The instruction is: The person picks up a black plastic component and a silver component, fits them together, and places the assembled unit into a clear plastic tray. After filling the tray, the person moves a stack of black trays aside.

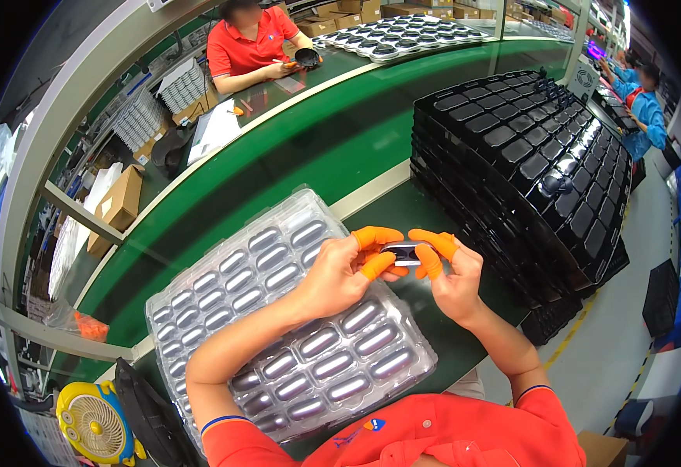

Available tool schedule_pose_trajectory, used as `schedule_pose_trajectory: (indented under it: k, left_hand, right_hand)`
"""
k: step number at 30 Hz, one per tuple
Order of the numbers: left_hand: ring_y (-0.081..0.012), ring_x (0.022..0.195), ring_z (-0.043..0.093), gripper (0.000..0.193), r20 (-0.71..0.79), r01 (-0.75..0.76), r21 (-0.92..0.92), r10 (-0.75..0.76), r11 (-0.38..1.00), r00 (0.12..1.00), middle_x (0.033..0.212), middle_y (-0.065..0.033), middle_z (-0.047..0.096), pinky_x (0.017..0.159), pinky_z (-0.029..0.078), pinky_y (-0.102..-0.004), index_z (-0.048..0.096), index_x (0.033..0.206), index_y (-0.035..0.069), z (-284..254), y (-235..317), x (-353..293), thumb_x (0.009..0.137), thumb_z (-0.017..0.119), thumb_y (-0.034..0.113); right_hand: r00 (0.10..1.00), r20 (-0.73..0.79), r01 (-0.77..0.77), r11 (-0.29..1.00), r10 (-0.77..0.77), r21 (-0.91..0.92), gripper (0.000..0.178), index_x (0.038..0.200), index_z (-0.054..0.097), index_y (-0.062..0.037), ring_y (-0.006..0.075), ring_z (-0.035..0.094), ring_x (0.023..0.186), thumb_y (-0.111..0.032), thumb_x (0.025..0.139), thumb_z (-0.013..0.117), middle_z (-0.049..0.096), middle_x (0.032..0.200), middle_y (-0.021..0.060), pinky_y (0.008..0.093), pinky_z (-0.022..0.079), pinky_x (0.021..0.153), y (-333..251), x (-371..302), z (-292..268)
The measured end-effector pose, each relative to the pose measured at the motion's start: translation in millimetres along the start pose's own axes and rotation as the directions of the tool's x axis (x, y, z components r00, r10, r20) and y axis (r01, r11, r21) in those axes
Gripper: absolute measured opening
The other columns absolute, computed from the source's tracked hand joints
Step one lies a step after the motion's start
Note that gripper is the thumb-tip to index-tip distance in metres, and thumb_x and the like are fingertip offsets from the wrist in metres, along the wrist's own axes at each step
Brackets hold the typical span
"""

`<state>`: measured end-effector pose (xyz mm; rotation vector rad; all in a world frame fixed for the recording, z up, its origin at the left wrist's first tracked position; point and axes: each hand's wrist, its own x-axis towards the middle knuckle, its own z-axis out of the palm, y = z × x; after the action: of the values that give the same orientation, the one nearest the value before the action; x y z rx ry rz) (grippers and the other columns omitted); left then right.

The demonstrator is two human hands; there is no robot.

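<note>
Between my two hands is a small oblong part with a dark, shiny middle and a silvery edge [406,253]. My left hand [339,272] pinches its left end, and my right hand [454,282] grips its right end. Orange finger cots cover several fingertips on both hands. Beneath my left forearm lies a clear plastic tray [298,204] with rows of pockets, many holding silver, rounded oblong parts [375,340]. The part in my hands hangs above the tray's right edge. My left arm hides some of the pockets.
A tall stack of black pocketed trays [512,148] stands to the right. A green conveyor belt [278,175] runs across ahead. Beyond it, a person in red [251,43] handles a round black part. A yellow fan [95,424] and black bag [150,416] are at lower left.
</note>
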<state>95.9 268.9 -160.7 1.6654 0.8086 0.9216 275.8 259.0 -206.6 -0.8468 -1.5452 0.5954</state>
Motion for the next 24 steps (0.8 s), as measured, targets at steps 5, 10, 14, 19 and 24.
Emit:
schedule_pose_trajectory:
  k: [5,10,14,19,24]
  left_hand:
    - [-0.0191,0.073,0.066,0.017,-0.069,0.049,0.079,-0.043,0.996,0.997,0.084,-0.0136,0.064,0.063,0.055,-0.0280,0.051,0.104,-0.006,8.0,-7.4,-7.5,0.089,0.051,0.001]
    - [-0.0196,0.072,0.066,0.013,-0.031,0.178,-0.067,-0.181,0.982,0.983,0.080,-0.0139,0.062,0.062,0.055,-0.0276,0.050,0.100,-0.007,10.9,-0.2,-1.8,0.089,0.050,0.001]
    - [-0.0189,0.071,0.066,0.014,0.053,0.262,-0.235,-0.256,0.936,0.965,0.080,-0.0137,0.061,0.060,0.055,-0.0264,0.050,0.100,-0.006,7.3,7.7,1.4,0.089,0.051,0.004]
    - [-0.0156,0.067,0.064,0.018,0.102,0.393,0.169,-0.413,0.904,0.905,0.080,-0.0113,0.061,0.055,0.051,-0.0272,0.051,0.100,-0.003,0.3,20.2,2.5,0.087,0.055,0.008]
    - [-0.0138,0.060,0.062,0.021,0.013,-0.006,0.457,0.001,0.890,1.000,0.079,-0.0083,0.061,0.053,0.047,-0.0237,0.051,0.103,-0.002,-6.5,15.2,1.8,0.085,0.059,0.005]
  right_hand:
    - [0.996,0.024,0.087,0.995,-0.086,-0.044,0.016,0.098,0.062,0.0070,0.0099,0.057,0.058,0.002,0.083,0.058,0.059,0.075,0.0074,0.0198,0.043,0.049,1.6,-7.3,3.9]
    - [0.998,0.061,0.035,0.999,-0.035,-0.003,0.018,0.101,0.061,0.0064,0.0104,0.057,0.057,0.001,0.085,0.056,0.060,0.076,0.0070,0.0195,0.043,0.050,5.4,-10.5,1.3]
    - [0.928,0.145,-0.372,0.818,0.344,0.439,0.021,0.106,0.058,0.0044,0.0109,0.058,0.062,-0.006,0.087,0.057,0.060,0.077,0.0065,0.0216,0.045,0.054,-5.0,7.2,-3.8]
    - [0.974,0.206,-0.193,0.824,0.094,0.532,0.026,0.103,0.056,0.0017,0.0120,0.057,0.065,-0.022,0.092,0.052,0.058,0.076,0.0051,0.0247,0.045,0.057,13.7,7.2,0.4]
    - [0.813,0.407,-0.577,0.667,0.416,0.472,0.029,0.093,0.056,0.0012,0.0124,0.054,0.061,-0.027,0.093,0.048,0.057,0.071,0.0044,0.0268,0.043,0.054,3.2,2.2,-5.0]
